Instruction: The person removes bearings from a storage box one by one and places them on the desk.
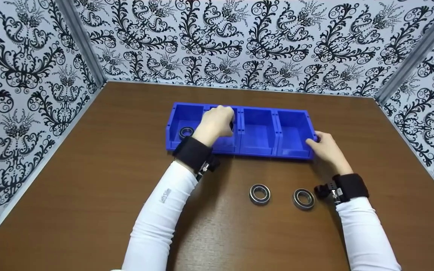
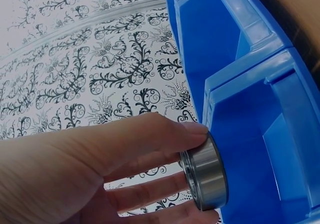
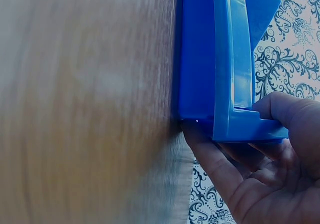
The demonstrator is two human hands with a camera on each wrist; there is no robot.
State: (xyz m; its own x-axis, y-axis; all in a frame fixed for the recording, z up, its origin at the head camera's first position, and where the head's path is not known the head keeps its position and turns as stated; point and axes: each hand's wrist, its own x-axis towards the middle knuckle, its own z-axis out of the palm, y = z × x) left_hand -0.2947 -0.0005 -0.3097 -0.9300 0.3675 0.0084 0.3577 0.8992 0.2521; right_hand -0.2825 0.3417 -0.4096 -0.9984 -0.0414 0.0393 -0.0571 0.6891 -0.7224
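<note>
My left hand point(image 1: 216, 122) pinches a ball bearing point(image 2: 207, 174) between thumb and fingers, over the second compartment from the left of a blue four-compartment bin point(image 1: 258, 150). In the left wrist view the bearing's shiny outer ring stands on edge beside the compartment walls. My right hand point(image 1: 328, 148) grips the bin's right end wall, thumb on the inner side and fingers outside, as the right wrist view shows. Another bearing point(image 1: 186, 132) lies in the leftmost compartment, partly behind the left wrist.
Two more bearings lie flat on the brown wooden table point(image 1: 89, 188) in front of the bin: one bearing point(image 1: 260, 194) near the middle, another bearing point(image 1: 303, 199) by the right wrist. Patterned panels point(image 1: 209, 45) with metal posts enclose the table's back and sides.
</note>
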